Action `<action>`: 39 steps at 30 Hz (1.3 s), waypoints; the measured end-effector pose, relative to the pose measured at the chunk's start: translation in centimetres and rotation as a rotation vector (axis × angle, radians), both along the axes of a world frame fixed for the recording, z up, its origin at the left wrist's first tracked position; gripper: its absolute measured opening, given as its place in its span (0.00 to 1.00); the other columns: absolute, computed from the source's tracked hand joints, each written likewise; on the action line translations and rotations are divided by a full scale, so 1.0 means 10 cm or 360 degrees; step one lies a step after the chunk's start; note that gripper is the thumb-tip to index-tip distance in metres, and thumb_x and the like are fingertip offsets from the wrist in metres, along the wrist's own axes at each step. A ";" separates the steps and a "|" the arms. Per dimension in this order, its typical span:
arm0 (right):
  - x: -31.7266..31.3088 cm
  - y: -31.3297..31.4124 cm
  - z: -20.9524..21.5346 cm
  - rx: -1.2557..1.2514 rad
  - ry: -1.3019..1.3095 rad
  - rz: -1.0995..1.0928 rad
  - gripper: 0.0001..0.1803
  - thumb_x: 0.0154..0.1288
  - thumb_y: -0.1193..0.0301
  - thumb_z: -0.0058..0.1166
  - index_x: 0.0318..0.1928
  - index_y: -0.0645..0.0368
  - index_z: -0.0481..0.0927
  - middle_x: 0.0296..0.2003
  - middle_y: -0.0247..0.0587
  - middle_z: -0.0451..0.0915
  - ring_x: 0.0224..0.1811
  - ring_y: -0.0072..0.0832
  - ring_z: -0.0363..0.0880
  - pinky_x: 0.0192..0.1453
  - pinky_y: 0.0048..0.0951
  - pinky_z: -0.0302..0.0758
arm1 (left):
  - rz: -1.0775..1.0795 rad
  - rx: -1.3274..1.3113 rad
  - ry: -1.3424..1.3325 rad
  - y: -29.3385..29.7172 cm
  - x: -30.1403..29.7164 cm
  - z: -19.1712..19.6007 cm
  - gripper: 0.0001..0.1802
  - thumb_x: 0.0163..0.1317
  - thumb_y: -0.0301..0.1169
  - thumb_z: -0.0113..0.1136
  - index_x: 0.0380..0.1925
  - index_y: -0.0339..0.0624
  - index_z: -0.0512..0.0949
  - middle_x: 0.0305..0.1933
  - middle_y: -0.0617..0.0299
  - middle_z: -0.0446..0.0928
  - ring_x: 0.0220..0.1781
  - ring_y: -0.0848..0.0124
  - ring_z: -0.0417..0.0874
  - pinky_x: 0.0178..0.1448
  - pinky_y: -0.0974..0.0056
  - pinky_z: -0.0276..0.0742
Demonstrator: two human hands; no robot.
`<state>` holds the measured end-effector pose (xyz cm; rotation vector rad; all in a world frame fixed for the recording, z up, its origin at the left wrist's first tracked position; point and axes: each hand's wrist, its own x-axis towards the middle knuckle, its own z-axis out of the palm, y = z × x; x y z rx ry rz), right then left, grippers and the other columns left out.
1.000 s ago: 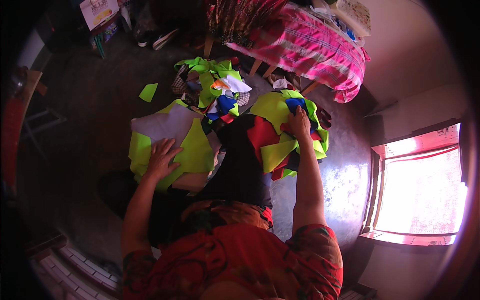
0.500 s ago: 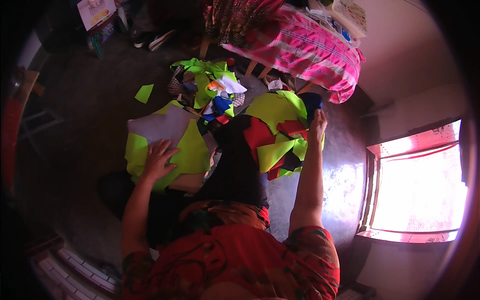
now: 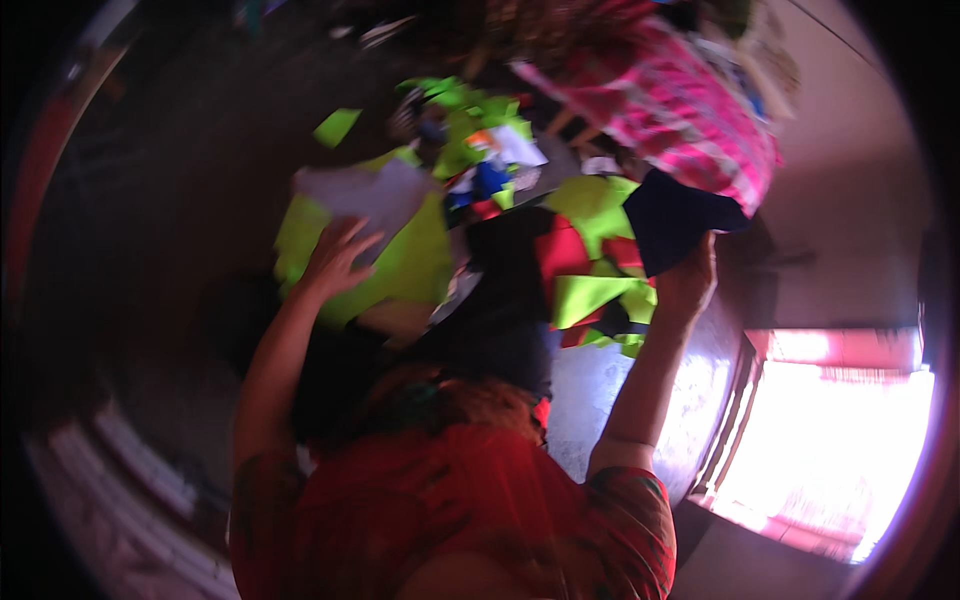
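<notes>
Your right hand [image 3: 688, 282] grips a dark navy cloth piece [image 3: 676, 222], lifted above the heap. Your left hand [image 3: 335, 258] lies open, fingers spread, on lime-green fabric [image 3: 405, 262], beside a pale sheet [image 3: 368, 192]; pink checked cloth [image 3: 668, 108] beyond.

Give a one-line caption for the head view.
Right hand lifts a dark blue cloth; left hand rests on lime fabric among scraps.

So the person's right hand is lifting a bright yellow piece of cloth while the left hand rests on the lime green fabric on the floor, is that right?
Not quite. In the head view the right hand lifts a dark navy piece of cloth, not a bright yellow one. The rest stands: the left hand rests on the lime green fabric on the floor.
</notes>
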<state>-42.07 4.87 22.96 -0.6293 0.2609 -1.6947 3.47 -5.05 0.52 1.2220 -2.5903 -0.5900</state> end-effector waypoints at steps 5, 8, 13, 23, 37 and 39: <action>0.75 -0.11 -0.48 0.0455 0.0821 -0.0316 0.23 0.74 0.65 0.40 0.62 0.67 0.66 0.59 0.49 0.70 0.61 0.39 0.69 0.68 0.39 0.62 | 0.0385 -0.0088 0.0228 -0.05 0.32 0.10 0.29 0.52 0.36 0.67 0.56 0.54 0.73 0.66 0.54 0.64 0.63 0.55 0.70 0.64 0.52 0.66; 1.36 -0.22 -0.59 0.0418 0.1078 -0.0178 0.18 0.72 0.68 0.45 0.57 0.65 0.73 0.50 0.41 0.77 0.50 0.25 0.76 0.57 0.25 0.70 | 0.0607 -0.0110 0.0358 -0.02 0.57 0.00 0.28 0.51 0.37 0.67 0.55 0.52 0.74 0.63 0.52 0.67 0.59 0.53 0.74 0.60 0.54 0.71; 2.10 -0.16 -1.19 -0.0039 0.2213 0.0193 0.20 0.67 0.74 0.48 0.58 0.64 0.71 0.56 0.42 0.70 0.58 0.32 0.69 0.60 0.33 0.67 | 0.0787 -0.0106 0.0487 -0.01 0.62 -0.06 0.27 0.51 0.39 0.68 0.53 0.51 0.74 0.60 0.51 0.70 0.54 0.51 0.77 0.57 0.54 0.74; 2.66 -0.05 -2.05 -0.0130 0.2904 0.0924 0.17 0.58 0.67 0.55 0.48 0.56 0.76 0.47 0.52 0.67 0.50 0.50 0.70 0.54 0.44 0.71 | 0.0796 0.0010 0.0296 -0.10 0.53 -0.10 0.27 0.54 0.35 0.65 0.55 0.51 0.72 0.63 0.50 0.67 0.62 0.51 0.71 0.62 0.56 0.70; 2.68 0.04 -2.42 -0.0107 0.2820 0.0469 0.20 0.50 0.76 0.58 0.47 0.56 0.77 0.43 0.51 0.69 0.49 0.48 0.71 0.56 0.42 0.70 | 0.0339 0.0475 0.0311 0.35 0.05 0.38 0.15 0.47 0.33 0.69 0.36 0.45 0.78 0.34 0.57 0.78 0.39 0.58 0.81 0.42 0.57 0.75; 2.70 0.01 -2.48 -0.0063 0.2714 0.0383 0.19 0.50 0.75 0.57 0.47 0.56 0.78 0.44 0.51 0.69 0.50 0.48 0.71 0.58 0.42 0.69 | 0.0147 0.0231 0.0096 0.47 -0.02 0.23 0.17 0.43 0.35 0.71 0.34 0.43 0.78 0.35 0.57 0.79 0.41 0.57 0.81 0.43 0.57 0.75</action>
